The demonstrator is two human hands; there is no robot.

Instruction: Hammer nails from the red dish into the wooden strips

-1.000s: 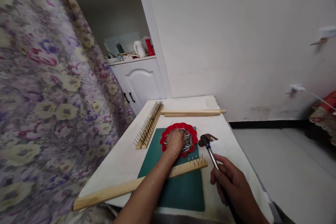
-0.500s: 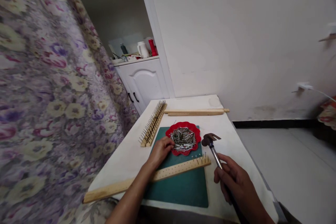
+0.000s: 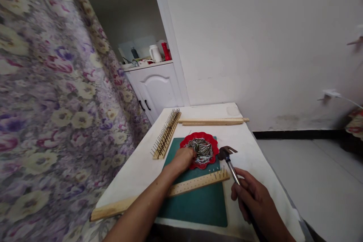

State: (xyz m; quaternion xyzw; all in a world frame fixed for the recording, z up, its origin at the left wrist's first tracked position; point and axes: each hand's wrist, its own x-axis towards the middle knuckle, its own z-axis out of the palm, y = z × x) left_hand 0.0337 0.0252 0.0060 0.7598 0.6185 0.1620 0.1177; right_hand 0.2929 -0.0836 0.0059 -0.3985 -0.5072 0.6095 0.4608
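My left hand (image 3: 184,158) reaches over the near left rim of a red scalloped plate (image 3: 214,144). Its fingers are curled in at the heap of nails (image 3: 204,149), and what they pinch is hidden. In my right hand (image 3: 254,197) is a claw hammer (image 3: 231,166), gripped by the handle with its head up beside the plate. A pale wooden strip (image 3: 191,185) with rows of small holes lies across a green mat (image 3: 195,210), under my left forearm. Several nails (image 3: 219,173) stand upright in its right end.
Another wooden piece (image 3: 166,136), thick with upright nails, lies at the table's left. Plain wooden strips (image 3: 212,121) lie along the back of the white table (image 3: 136,174). A floral curtain (image 3: 65,102) hangs at the left, and a wall (image 3: 241,45) rises behind.
My left hand has moved right and further over the plate, its fingers now in at the nails. My right hand and the hammer have hardly moved.
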